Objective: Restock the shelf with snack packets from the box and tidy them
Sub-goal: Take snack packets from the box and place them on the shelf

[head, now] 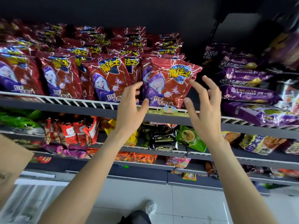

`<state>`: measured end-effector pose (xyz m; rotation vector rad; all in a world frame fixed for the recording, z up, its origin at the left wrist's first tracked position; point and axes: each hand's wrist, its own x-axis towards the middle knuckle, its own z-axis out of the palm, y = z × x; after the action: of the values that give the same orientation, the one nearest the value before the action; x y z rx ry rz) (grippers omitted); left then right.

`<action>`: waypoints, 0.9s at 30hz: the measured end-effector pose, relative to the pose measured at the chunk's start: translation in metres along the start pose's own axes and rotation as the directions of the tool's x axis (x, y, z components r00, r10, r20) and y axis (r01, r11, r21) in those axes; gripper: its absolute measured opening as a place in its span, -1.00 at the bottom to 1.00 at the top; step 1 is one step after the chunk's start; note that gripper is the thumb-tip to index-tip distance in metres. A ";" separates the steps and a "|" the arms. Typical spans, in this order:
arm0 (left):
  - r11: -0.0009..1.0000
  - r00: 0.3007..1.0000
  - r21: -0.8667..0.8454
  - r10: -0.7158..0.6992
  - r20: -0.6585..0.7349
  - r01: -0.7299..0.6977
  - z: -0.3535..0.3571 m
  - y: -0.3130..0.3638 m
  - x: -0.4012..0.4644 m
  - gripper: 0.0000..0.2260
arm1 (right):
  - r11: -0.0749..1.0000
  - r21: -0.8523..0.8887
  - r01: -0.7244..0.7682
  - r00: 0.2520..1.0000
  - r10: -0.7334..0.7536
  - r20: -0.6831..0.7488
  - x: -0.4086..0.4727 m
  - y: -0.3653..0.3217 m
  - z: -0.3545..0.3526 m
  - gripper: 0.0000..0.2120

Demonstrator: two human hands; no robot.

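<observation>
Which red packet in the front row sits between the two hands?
The rightmost red packet, at the row's end beside the purple packets. The left hand and right hand flank it; the others stand further left.

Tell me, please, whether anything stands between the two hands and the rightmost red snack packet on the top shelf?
Nothing visible does. The left hand and right hand are open on either side of the rightmost red packet, which stands at the front behind the white wire rail.

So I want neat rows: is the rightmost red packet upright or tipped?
Tipped. The rightmost red packet leans right, its top corner jutting past the row, both open hands flanking it.
</observation>
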<state>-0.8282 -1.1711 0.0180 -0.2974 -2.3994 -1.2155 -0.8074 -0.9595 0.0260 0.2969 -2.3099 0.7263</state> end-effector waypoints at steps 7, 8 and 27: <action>0.999 0.981 0.020 0.053 -0.187 -0.051 -0.037 0.001 -0.025 -0.77 | 0.947 0.109 0.302 0.953 -0.297 -0.053 -0.002 -0.053 0.021 -0.79; 0.998 0.974 0.033 0.051 -0.221 -0.045 -0.048 -0.002 -0.033 -0.77 | 0.931 0.161 0.327 0.944 -0.328 -0.015 -0.003 -0.065 0.028 -0.79; 0.805 0.829 0.269 -0.421 -0.368 0.528 -0.415 -0.155 -0.268 -0.75 | 0.679 0.681 0.276 0.238 -0.734 0.635 -0.047 -0.394 0.250 -0.81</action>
<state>-0.5330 -1.5958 -0.0015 0.6084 -2.4322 -0.8869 -0.7536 -1.4254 0.0076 2.0798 -2.5787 0.8027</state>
